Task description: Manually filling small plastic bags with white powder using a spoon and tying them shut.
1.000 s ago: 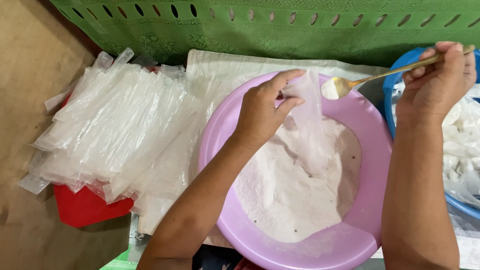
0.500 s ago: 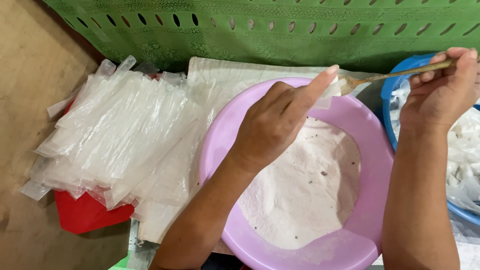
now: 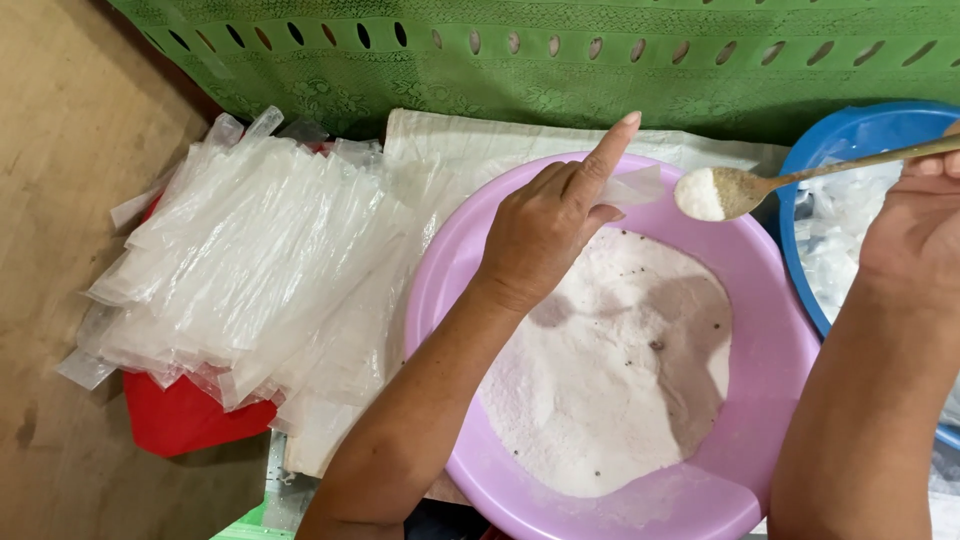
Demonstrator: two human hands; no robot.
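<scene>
As we look down over the pink basin (image 3: 760, 330):
Left hand (image 3: 545, 235): we pinch a small clear bag (image 3: 632, 187), forefinger raised.
Right hand (image 3: 920, 225): we grip a spoon (image 3: 740, 190) heaped with white powder (image 3: 610, 370), just beside the bag.
Beside us: stacked empty bags (image 3: 240, 260), blue tub (image 3: 850, 135).

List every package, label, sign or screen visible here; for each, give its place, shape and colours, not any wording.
Stack of empty sleeves: left of the lilac basin, on a red base; long, narrow, clear plastic.
Single sleeve: pinched in the left hand over the basin's far rim, beside the spoon; clear.
Filled packets: in the blue tub, far right; small, whitish.
No labels, signs or screens.
</scene>
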